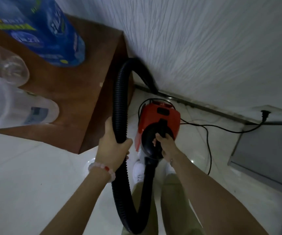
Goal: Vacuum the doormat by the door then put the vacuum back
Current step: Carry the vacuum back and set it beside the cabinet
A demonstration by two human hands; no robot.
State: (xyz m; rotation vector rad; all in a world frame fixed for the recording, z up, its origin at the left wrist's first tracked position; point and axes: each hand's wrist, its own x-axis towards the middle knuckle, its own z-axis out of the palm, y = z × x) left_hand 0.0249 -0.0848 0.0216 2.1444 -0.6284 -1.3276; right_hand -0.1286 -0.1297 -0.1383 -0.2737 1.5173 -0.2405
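Note:
A small red and black vacuum (160, 116) hangs just above the white tiled floor near the wall. My right hand (165, 143) grips its black carry handle. A ribbed black hose (120, 102) loops up from the vacuum's front, arches beside the wooden cabinet and drops toward the skirting. My left hand (113, 143) is wrapped round the hose at mid height. Its black power cord (208, 143) trails across the floor to a plug (264, 115) in a wall socket. No doormat is in view.
A brown wooden cabinet (79, 102) stands at the left, carrying a blue wrapped pack (48, 34) and clear plastic bottles (15, 70). A grey panel (264, 153) lies against the wall at the right. My white shoes (138, 172) stand on the tiles below the vacuum.

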